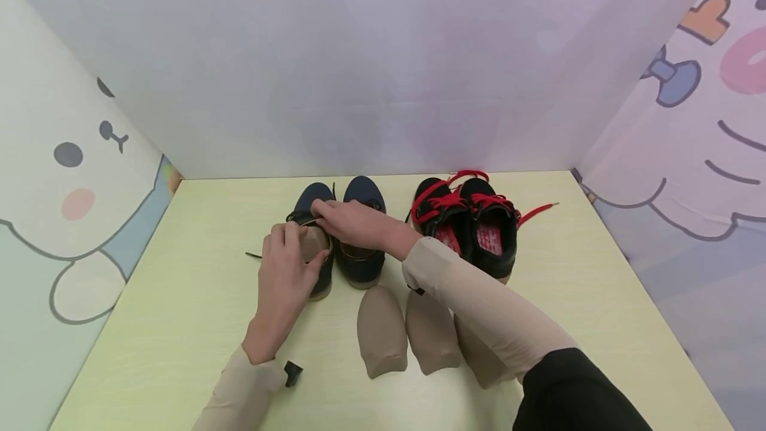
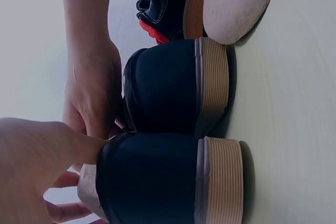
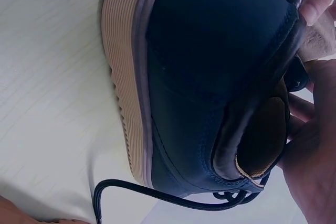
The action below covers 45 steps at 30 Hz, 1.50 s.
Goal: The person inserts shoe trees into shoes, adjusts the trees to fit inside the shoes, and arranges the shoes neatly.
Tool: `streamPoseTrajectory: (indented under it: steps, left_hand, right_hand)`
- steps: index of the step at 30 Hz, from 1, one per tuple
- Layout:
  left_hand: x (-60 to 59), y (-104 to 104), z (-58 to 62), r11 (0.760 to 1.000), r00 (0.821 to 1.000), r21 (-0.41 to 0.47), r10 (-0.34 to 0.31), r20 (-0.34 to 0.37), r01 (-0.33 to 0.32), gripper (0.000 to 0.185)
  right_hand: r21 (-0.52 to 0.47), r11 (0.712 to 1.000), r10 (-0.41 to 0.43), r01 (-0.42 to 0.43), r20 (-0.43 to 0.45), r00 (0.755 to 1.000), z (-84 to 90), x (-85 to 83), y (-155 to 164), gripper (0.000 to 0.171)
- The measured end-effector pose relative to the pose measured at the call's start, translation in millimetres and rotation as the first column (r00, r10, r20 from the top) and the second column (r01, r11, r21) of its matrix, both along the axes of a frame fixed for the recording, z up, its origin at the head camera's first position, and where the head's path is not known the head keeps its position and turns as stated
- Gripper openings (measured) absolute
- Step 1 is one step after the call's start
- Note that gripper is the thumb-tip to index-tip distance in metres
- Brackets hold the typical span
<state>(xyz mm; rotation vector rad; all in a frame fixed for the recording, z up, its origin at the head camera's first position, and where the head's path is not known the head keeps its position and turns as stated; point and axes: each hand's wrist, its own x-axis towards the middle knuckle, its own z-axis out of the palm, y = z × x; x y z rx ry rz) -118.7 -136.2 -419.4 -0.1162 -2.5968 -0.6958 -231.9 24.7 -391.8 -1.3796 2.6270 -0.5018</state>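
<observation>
A pair of navy lace-up shoes stands at the back, left of centre. In the left navy shoe (image 1: 312, 195) a beige shoe filler (image 1: 311, 243) sits in the foot opening, and part of it rises above the collar in the left wrist view. My left hand (image 1: 287, 278) holds this filler, its thumb beside the heel collar. At the front of the opening my right hand (image 1: 359, 223) pinches the shoe's tongue edge; its fingertips are partly hidden. The right navy shoe (image 1: 362, 191) stands close beside, under my right hand.
Black shoes (image 1: 495, 258) with red laces (image 1: 532, 215) stand to the right. Three more beige fillers (image 1: 382, 331) lie on the pale table (image 1: 167, 311) in front, one partly beneath my right sleeve. Printed fabric walls (image 1: 383, 85) close the back and sides.
</observation>
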Motion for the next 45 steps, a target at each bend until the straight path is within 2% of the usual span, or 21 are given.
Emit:
streamPoseTrajectory:
  steps: [11,15,19,23,27,35,45]
  left_hand:
    - [-5.1,-5.4,-0.7,1.0,1.0,0.008,-0.002,0.003,0.002,0.063]
    - [-5.5,-15.5,-0.8,0.996,0.997,0.054,-0.072,0.025,0.07,0.058]
    - [-6.2,-29.4,1.0,0.98,0.984,0.115,-0.171,0.041,0.166,0.049]
    - [-6.5,-41.5,4.6,0.966,0.969,0.1,-0.243,0.042,0.238,0.049]
    - [-8.6,-50.3,5.9,0.958,0.957,0.07,-0.283,0.063,0.279,0.055]
    - [-14.1,-58.2,7.5,0.954,0.936,0.123,-0.295,0.191,0.275,0.049]
    - [-15.2,-60.4,3.3,0.956,0.936,0.133,-0.285,0.205,0.262,0.045]
  right_hand:
    - [-0.015,1.0,-0.007,0.007,0.03,1.0,0.2,0.3,1.3,0.017]
    - [-0.012,1.0,-0.006,0.006,0.025,1.0,0.8,1.8,2.4,0.023]
    - [-0.001,1.0,-0.007,0.007,0.008,1.0,-1.6,1.6,4.1,0.028]
    - [0.012,1.0,-0.007,0.007,-0.005,1.0,-1.3,3.0,5.3,0.033]
    - [0.032,0.999,-0.012,0.012,0.02,1.0,2.5,6.9,7.6,0.042]
    - [0.067,0.997,-0.025,0.022,0.046,0.999,4.2,12.8,11.3,0.064]
    - [0.076,0.997,-0.029,0.03,-0.007,1.0,5.1,18.3,5.8,0.065]
